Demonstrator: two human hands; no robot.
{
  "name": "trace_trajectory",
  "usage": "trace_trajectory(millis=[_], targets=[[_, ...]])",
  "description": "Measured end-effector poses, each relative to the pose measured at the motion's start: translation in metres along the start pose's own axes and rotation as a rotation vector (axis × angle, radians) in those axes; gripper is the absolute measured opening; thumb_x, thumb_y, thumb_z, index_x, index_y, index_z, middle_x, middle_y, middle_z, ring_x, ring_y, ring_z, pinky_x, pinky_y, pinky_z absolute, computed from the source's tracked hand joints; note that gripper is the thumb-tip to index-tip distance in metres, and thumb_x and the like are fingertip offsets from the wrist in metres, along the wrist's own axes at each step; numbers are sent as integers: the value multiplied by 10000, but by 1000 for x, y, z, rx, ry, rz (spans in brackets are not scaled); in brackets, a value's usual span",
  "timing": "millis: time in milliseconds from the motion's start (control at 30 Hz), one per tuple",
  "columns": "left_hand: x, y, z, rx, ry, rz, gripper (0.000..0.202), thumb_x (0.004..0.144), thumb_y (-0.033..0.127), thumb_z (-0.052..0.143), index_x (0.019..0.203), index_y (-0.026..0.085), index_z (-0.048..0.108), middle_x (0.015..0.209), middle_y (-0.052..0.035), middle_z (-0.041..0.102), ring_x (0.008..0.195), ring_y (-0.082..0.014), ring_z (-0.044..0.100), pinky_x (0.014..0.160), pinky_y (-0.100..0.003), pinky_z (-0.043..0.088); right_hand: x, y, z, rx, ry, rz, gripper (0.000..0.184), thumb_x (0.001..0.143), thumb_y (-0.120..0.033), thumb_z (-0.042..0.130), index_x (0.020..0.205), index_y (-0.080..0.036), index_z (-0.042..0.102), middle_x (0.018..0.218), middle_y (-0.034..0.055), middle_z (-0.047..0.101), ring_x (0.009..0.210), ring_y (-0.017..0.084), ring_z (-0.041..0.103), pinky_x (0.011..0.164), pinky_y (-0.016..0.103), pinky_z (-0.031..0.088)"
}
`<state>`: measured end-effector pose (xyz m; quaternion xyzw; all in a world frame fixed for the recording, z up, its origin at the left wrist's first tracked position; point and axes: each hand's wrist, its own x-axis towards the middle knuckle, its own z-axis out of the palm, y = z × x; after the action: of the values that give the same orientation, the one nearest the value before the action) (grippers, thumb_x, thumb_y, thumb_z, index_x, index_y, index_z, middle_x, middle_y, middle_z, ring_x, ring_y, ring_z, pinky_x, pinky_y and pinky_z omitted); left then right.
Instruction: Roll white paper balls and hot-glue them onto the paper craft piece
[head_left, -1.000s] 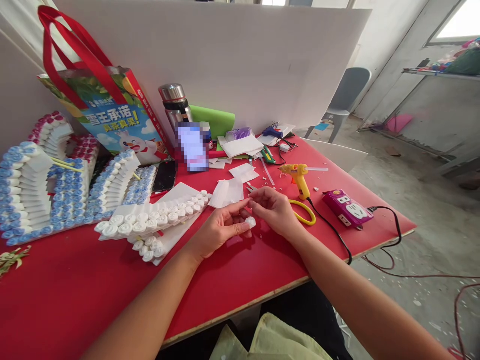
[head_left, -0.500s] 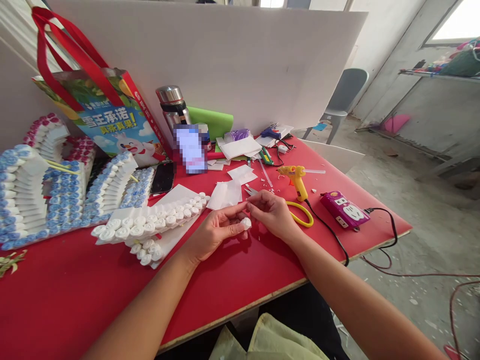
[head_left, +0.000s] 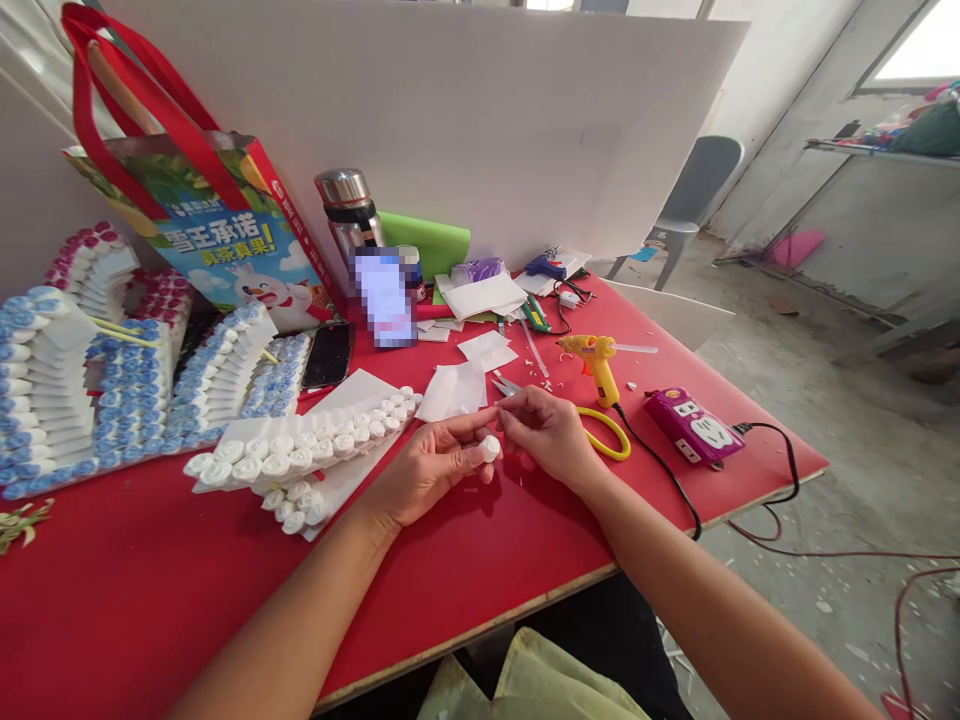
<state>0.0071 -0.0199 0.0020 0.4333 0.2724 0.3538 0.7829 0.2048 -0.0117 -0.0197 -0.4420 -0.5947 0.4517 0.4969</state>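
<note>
Head view: left hand (head_left: 429,470) grasps a small white rolled rosette (head_left: 490,449) between thumb and fingers, above the smooth red bench (head_left: 450,570). Right hand (head_left: 553,432) close by, fingertips bunched, cannot tell if gripping anything; double row of white rosettes (head_left: 301,458) left, yellow plastic glue gun (head_left: 600,365) farther right.

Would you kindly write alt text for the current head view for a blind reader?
A person's left hand holds a white rosette above a red table, the right hand close beside it. Rows of white rosettes lie at left, a yellow glue gun and purple power strip at right.
</note>
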Motion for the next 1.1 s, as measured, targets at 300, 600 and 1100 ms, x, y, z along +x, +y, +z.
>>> trace_trajectory(millis=[300,600,1100], targets=[[1,-2,-4,-45,-34,-20,504,838,182,738,1335,206,660,882,-54,653,717,-133,617,738,-300,451,-1,-4,-2,-130,4,3,167,897,-354,604,881,-193,645,622,-10,641,483,124,559,481,242,449],[2,-2,-6,-91,-50,-33,476,828,178,740,1300,177,684,886,-52,640,715,-125,614,730,-281,457,-2,-4,-3,-271,17,-114,152,893,-334,594,833,-201,638,632,-18,602,526,121,512,530,249,421],[2,-2,-6,-169,-93,-35,425,853,163,705,1278,162,699,869,-49,583,695,-108,561,728,-283,436,-1,-4,-4,-200,-28,-107,160,928,-348,582,868,-205,618,662,-12,609,532,121,525,525,248,417]])
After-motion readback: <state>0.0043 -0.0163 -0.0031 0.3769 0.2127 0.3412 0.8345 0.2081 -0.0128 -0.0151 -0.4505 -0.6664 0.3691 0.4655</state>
